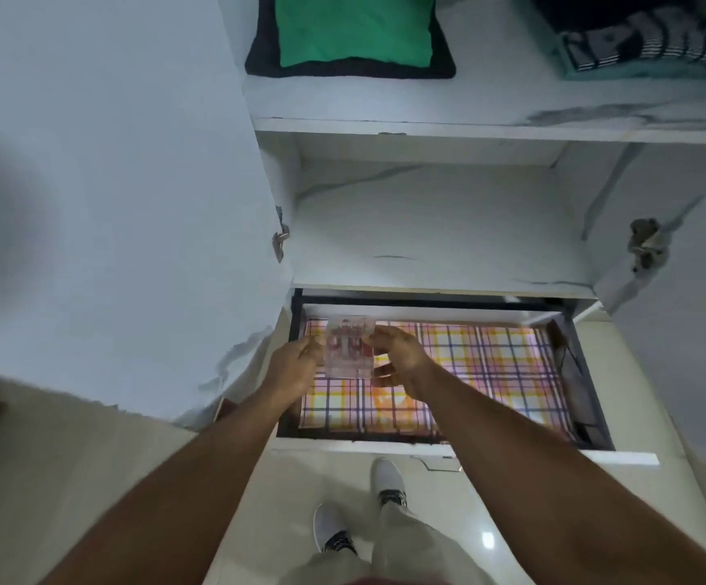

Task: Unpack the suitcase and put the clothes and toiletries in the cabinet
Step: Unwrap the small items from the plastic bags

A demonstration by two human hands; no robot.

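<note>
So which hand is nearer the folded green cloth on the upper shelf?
Right, marginally. The right hand holds the clear toiletry pouch from its right side, almost straight below the green cloth; the left hand holds the pouch's left side, further left.

Dim, soft, blurred left edge

Your hands hold a clear, glossy plastic case (349, 348). Drawer (511, 447) lined with smooth plaid sheet (490, 365). Cabinet shelf (448, 230): marble-look laminate. Floor tiles (486, 521) glossy. Matt green cloth (355, 27) above.
</note>
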